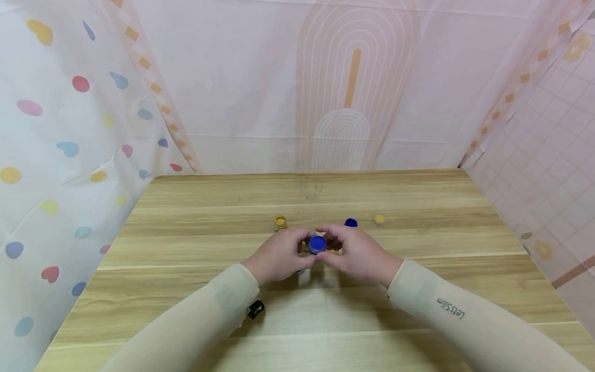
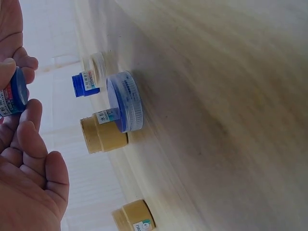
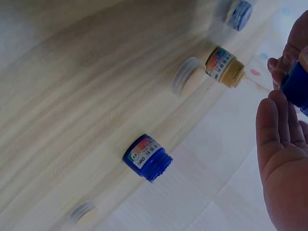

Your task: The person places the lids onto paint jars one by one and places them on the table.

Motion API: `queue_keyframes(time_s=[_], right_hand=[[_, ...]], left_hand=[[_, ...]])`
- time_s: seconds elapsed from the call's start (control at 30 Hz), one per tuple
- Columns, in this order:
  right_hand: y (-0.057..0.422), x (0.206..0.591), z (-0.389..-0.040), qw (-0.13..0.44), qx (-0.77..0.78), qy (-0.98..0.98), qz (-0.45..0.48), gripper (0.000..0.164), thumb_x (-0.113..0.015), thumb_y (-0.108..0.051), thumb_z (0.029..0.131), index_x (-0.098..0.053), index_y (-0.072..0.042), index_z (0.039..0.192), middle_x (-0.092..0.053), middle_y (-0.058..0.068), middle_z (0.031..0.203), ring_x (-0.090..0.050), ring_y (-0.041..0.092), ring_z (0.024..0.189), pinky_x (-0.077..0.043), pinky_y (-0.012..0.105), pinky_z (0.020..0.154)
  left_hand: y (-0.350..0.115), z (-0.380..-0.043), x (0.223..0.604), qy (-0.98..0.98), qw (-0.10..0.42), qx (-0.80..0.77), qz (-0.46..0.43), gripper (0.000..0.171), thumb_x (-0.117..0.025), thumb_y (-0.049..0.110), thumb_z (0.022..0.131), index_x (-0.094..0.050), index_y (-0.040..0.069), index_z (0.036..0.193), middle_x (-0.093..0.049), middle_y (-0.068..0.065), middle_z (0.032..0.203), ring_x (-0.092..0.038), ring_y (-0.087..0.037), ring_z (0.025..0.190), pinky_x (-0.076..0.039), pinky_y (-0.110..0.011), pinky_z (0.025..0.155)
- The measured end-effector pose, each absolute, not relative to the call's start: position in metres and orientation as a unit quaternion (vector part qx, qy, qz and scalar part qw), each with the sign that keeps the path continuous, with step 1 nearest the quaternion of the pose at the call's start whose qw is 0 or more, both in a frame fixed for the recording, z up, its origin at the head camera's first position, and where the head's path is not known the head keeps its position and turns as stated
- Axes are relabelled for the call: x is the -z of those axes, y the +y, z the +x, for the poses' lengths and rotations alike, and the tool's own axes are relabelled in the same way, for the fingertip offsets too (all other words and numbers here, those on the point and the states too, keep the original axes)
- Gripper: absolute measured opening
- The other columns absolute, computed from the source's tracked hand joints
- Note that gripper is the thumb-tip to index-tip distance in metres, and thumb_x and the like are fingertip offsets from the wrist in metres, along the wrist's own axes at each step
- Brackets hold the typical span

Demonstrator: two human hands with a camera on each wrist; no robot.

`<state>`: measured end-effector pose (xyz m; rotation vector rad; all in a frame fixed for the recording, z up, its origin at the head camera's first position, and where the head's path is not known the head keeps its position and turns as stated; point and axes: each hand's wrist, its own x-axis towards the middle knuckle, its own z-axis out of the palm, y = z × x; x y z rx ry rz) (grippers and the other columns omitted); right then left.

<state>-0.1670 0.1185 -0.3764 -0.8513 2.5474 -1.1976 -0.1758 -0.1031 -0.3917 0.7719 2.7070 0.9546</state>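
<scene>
A small blue paint jar (image 1: 318, 244) is held upright above the table between both hands. The left hand (image 1: 281, 253) grips its left side with thumb and fingers. From the other side the right hand (image 1: 360, 253) holds it with the thumb and fingertips; its fingers look fairly straight in the right wrist view. Below the hands, a yellow paint jar (image 2: 103, 134) stands beside a blue-stained lid (image 2: 126, 102). Another yellow jar (image 1: 280, 222) stands farther back left. A second blue jar (image 1: 350, 222) stands behind the right hand.
A lid with yellow paint inside (image 1: 379, 219) lies at the back right of the wooden table (image 1: 195, 222). Another clear lid (image 3: 187, 77) lies near a yellow jar. Patterned cloth (image 1: 232, 93) hangs behind and along both sides of the table.
</scene>
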Motion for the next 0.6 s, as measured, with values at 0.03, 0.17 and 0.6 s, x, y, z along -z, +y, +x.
queue_keyframes(time_s=[0.03, 0.17, 0.6], right_hand=[[0.1188, 0.3759, -0.1676, 0.1, 0.404, 0.86, -0.295, 0.051, -0.076, -0.019, 0.098, -0.059, -0.008, 0.145, -0.073, 0.005, 0.127, -0.072, 0.017, 0.111, -0.06, 0.033, 0.094], [0.1188, 0.376, -0.1687, 0.094, 0.399, 0.854, -0.319, 0.046, -0.073, -0.015, 0.1, -0.062, -0.009, 0.144, -0.071, 0.005, 0.136, -0.072, 0.018, 0.116, -0.059, 0.034, 0.099], [0.1155, 0.379, -0.1644, 0.085, 0.406, 0.861, -0.295, 0.029, -0.076, -0.017, 0.098, -0.069, -0.01, 0.125, -0.075, 0.001, 0.12, -0.072, 0.015, 0.107, -0.06, 0.034, 0.095]], left_hand=[[-0.1032, -0.176, 0.3913, 0.907, 0.084, -0.321, 0.26, 0.024, -0.079, 0.025, 0.094, -0.07, 0.015, 0.113, -0.065, 0.004, 0.088, -0.055, -0.012, 0.072, -0.046, -0.026, 0.064], [-0.1037, -0.1762, 0.3905, 0.904, 0.083, -0.324, 0.266, 0.022, -0.079, 0.025, 0.094, -0.07, 0.015, 0.111, -0.065, 0.002, 0.084, -0.054, -0.011, 0.068, -0.044, -0.025, 0.06], [-0.1036, -0.1742, 0.394, 0.905, 0.075, -0.316, 0.274, 0.031, -0.077, 0.024, 0.093, -0.071, 0.014, 0.122, -0.069, 0.002, 0.096, -0.056, -0.011, 0.077, -0.048, -0.027, 0.068]])
